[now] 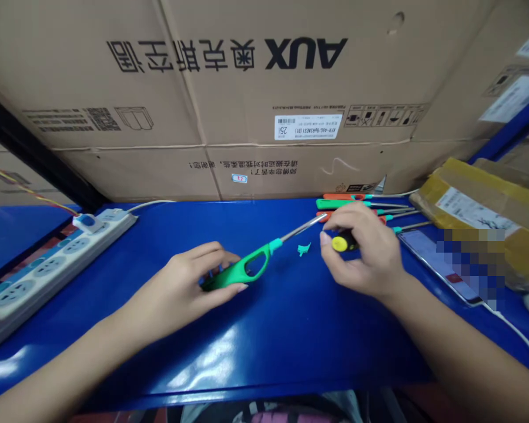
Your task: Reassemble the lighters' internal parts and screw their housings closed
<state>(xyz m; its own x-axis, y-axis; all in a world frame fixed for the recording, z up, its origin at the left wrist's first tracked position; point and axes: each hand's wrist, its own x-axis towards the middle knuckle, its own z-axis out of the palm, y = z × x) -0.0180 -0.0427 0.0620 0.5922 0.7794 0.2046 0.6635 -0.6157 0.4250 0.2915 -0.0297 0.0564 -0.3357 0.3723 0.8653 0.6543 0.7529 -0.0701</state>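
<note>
A green long-nosed lighter with a teal collar and a metal tube lies across the blue table. My left hand is wrapped round its handle end. My right hand is closed on a small screwdriver with a yellow and black handle, close to the tip of the lighter's metal tube. A small teal plastic piece lies on the table between the two hands.
Several more lighters, orange and green, lie behind my right hand. A white power strip sits at the left. A phone and a taped yellow-brown parcel are at the right. Large cardboard boxes wall off the back.
</note>
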